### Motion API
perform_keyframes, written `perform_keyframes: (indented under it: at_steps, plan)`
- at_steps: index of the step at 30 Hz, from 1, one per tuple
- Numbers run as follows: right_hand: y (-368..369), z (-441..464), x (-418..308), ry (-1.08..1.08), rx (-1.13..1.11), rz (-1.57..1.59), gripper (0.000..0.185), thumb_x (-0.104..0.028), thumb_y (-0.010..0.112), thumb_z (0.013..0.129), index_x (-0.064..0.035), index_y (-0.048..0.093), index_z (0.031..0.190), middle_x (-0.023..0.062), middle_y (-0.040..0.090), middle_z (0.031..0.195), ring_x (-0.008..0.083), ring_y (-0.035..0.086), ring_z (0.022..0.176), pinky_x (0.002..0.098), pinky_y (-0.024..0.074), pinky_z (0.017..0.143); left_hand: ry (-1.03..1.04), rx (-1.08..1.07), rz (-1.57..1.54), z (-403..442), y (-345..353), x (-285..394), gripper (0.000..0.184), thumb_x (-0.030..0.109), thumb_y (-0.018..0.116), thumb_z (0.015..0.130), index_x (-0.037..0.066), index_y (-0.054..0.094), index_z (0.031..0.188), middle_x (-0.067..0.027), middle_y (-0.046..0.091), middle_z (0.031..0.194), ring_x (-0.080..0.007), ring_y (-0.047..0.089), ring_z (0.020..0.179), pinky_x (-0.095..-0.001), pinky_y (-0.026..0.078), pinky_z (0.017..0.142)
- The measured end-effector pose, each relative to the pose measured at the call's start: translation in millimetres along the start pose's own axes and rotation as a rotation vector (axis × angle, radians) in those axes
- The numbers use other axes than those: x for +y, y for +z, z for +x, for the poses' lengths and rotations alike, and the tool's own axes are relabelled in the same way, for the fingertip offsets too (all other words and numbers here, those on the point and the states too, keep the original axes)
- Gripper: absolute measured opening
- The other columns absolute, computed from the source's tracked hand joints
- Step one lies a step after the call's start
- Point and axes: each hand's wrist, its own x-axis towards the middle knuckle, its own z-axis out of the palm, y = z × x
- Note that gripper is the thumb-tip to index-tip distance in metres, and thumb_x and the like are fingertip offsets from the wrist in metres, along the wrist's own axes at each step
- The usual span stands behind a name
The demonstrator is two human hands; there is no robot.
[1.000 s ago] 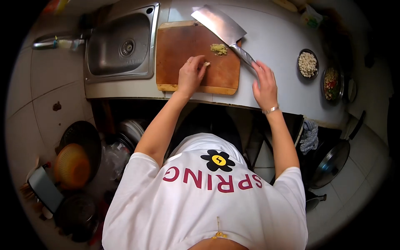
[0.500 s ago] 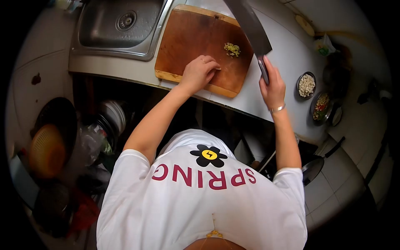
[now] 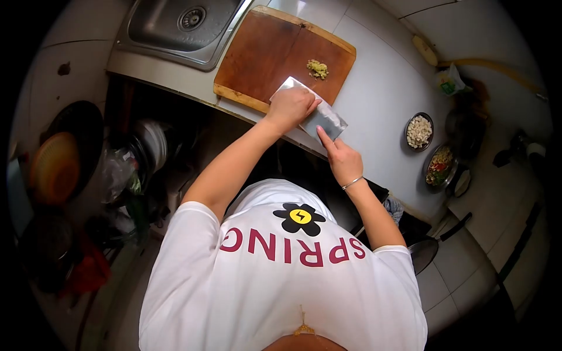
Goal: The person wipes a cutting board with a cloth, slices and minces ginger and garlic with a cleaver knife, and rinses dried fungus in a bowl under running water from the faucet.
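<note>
My right hand (image 3: pixel 344 161) is closed round the handle of a cleaver (image 3: pixel 329 124), forefinger stretched along the blade. Its broad shiny blade lies turned flat over the near right edge of the wooden cutting board (image 3: pixel 252 55). My left hand (image 3: pixel 291 108) is over the blade's far part, fingers curled and touching the metal; whether they pinch anything is hidden. A small heap of finely chopped pale-yellow food (image 3: pixel 318 69) sits on the board's right side, just beyond the blade.
A steel sink (image 3: pixel 161 44) is at the upper left. On the white counter (image 3: pixel 374 76), at the right, stand a bowl of white diced pieces (image 3: pixel 419 131) and a bowl of mixed chopped food (image 3: pixel 440 166). A pan (image 3: pixel 424 254) is below, lower right.
The cleaver has come down and left from its raised position beside the board, its blade turning flat. My left hand now meets the blade. The view has shifted slightly.
</note>
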Motion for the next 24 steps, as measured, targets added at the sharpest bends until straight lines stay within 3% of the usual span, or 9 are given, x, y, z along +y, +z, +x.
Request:
perform_keyframes:
  at_steps: [5,10,13,15,18,20,22,24]
  plan:
    - [23.2,1.8,4.0,-0.005,-0.08,0.064,0.077,-0.003,0.055,0.082,-0.0325,0.032,0.149,0.0084,0.051,0.059,0.0267,0.056,0.048,0.0396,0.0488,0.047,0.009,0.107,0.082,-5.0,20.4,-5.2,0.022,0.027,0.064,0.085,0.014,0.06,0.068,-0.0018,0.062,0.068,-0.0212,0.063,0.064,-0.0359,0.049,0.053]
    - [32.3,7.1,8.0,-0.005,-0.132,0.109,0.079,-0.002,0.054,0.082,-0.0321,0.028,0.15,0.0098,0.053,0.061,0.0293,0.058,0.049,0.0416,0.0487,0.046,-0.007,0.103,0.144,-0.8,21.8,-5.4,0.021,0.026,0.065,0.084,0.016,0.059,0.067,0.0009,0.063,0.069,-0.0176,0.064,0.065,-0.033,0.049,0.051]
    - [30.4,5.6,10.1,0.003,-0.149,0.093,0.078,-0.003,0.053,0.082,-0.031,0.028,0.15,0.0106,0.055,0.064,0.0303,0.058,0.05,0.0423,0.0489,0.046,0.014,0.098,0.129,-0.8,22.1,-4.2,0.019,0.026,0.063,0.086,0.015,0.061,0.07,0.0001,0.064,0.07,-0.0192,0.064,0.066,-0.0331,0.049,0.053]
    - [21.9,6.3,8.8,0.001,-0.16,0.083,0.076,-0.003,0.054,0.081,-0.0286,0.031,0.149,0.011,0.057,0.066,0.0303,0.059,0.05,0.0419,0.0496,0.047,-0.089,0.099,-0.068,-3.1,15.4,-4.3,0.02,0.024,0.06,0.089,0.012,0.062,0.073,-0.0024,0.065,0.073,-0.0224,0.064,0.068,-0.0337,0.05,0.057]
    - [-7.1,5.8,10.3,-0.06,0.057,0.33,0.073,-0.002,0.055,0.079,-0.0232,0.037,0.146,0.0129,0.06,0.069,0.0315,0.058,0.05,0.0396,0.0499,0.049,-0.255,0.269,-0.552,-15.4,-25.5,-15.8,0.021,0.018,0.053,0.094,0.005,0.063,0.081,-0.0081,0.064,0.077,-0.0266,0.062,0.07,-0.0343,0.049,0.062]
    - [-23.6,0.5,11.6,0.038,-0.021,0.508,0.067,-0.002,0.055,0.08,-0.0174,0.04,0.144,0.0105,0.059,0.067,0.0264,0.057,0.048,0.0352,0.0486,0.048,-0.461,0.404,-0.673,-36.4,-63.3,-23.4,0.018,0.014,0.052,0.094,0.002,0.063,0.086,-0.0105,0.064,0.079,-0.026,0.062,0.071,-0.0333,0.048,0.063]
    - [-39.4,3.2,15.3,0.194,-0.164,0.774,0.063,-0.003,0.053,0.082,-0.0121,0.041,0.142,0.0073,0.057,0.065,0.0205,0.055,0.047,0.031,0.0468,0.047,-0.475,0.457,-0.48,-49.6,-63.3,-38.5,0.014,0.012,0.055,0.093,0.002,0.063,0.088,-0.0108,0.063,0.079,-0.0241,0.063,0.072,-0.0309,0.049,0.063]
    - [-54.5,9.9,18.5,0.433,-0.366,1.119,0.059,-0.003,0.05,0.084,-0.0075,0.04,0.142,0.0032,0.053,0.062,0.0136,0.052,0.046,0.0268,0.0444,0.046,-0.459,0.371,-0.485,-56.3,-53.7,-37.5,0.007,0.009,0.06,0.089,0.003,0.063,0.092,-0.0103,0.062,0.087,-0.024,0.064,0.074,-0.0315,0.05,0.065]
